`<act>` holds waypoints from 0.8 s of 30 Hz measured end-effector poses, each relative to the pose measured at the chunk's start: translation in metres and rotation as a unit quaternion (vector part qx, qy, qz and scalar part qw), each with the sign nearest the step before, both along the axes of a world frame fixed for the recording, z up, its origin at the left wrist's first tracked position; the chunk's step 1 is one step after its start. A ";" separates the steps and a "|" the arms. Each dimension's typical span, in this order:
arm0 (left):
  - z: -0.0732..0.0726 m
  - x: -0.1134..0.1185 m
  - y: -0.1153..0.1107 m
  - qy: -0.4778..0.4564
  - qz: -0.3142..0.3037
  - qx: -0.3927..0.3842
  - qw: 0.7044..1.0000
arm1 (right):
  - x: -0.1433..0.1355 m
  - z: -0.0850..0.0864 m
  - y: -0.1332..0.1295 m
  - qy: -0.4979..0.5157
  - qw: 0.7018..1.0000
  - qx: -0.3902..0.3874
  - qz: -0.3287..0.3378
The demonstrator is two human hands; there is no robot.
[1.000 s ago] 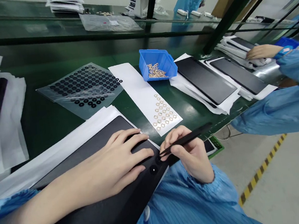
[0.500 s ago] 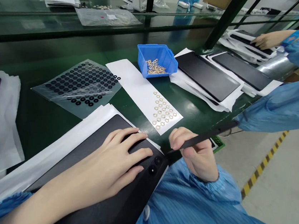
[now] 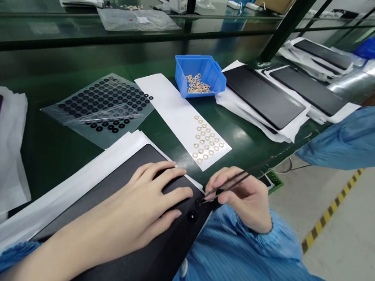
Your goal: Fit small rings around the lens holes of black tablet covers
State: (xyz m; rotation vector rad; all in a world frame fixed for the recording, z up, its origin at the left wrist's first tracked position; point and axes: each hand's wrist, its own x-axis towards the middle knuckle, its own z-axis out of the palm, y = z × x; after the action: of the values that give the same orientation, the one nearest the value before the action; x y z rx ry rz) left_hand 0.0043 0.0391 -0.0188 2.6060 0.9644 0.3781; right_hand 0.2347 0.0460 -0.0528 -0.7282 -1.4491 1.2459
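My left hand (image 3: pixel 153 198) lies with its fingers spread on a black flat panel (image 3: pixel 121 274), which rests on white sheets (image 3: pixel 78 189). Near the panel's right corner are two round black pieces; the lower one (image 3: pixel 192 215) shows plainly. Dark tweezers (image 3: pixel 231 183) are held in my right hand (image 3: pixel 244 197), their tips at the upper round piece. Beyond my hands, a white strip (image 3: pixel 178 114) carries rows of small tan rings (image 3: pixel 207 143). A blue bin (image 3: pixel 200 73) holds more tan rings.
A clear sheet of black rings (image 3: pixel 102 105) lies left of the strip. Black panels on white wrapping (image 3: pixel 263 95) lie at the right. White-wrapped items (image 3: pixel 1 143) stand at the left. A person's blue sleeve (image 3: pixel 339 141) shows at the right edge.
My right hand has turned and brought the tweezers' tips to the upper round piece. My left hand stays on the panel. The other person's hand has left the panels at the right.
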 end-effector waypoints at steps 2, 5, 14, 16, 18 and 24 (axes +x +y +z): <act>0.000 0.000 -0.001 -0.002 -0.002 0.004 1.000 | -0.001 0.000 -0.001 -0.005 1.000 0.008 -0.012; -0.001 0.000 -0.001 -0.004 -0.003 0.006 1.000 | 0.000 0.002 -0.001 -0.037 0.999 0.027 -0.018; -0.003 -0.001 0.001 -0.007 -0.005 0.008 1.000 | -0.001 0.005 -0.001 -0.096 0.993 0.068 -0.005; -0.003 0.000 0.001 -0.010 -0.006 0.012 1.000 | -0.001 0.005 -0.001 -0.103 0.992 0.071 -0.007; -0.004 0.000 0.001 -0.014 -0.007 0.016 1.000 | -0.001 0.005 -0.001 -0.104 0.992 0.075 -0.010; -0.002 0.001 0.000 -0.014 -0.007 0.010 1.000 | -0.004 -0.003 -0.003 -0.041 0.997 0.061 -0.015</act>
State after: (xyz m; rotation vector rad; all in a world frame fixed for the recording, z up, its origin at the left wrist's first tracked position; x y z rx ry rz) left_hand 0.0048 0.0391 -0.0211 2.6163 0.9381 0.4232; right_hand 0.2308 0.0434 -0.0557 -0.7222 -1.5606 1.1054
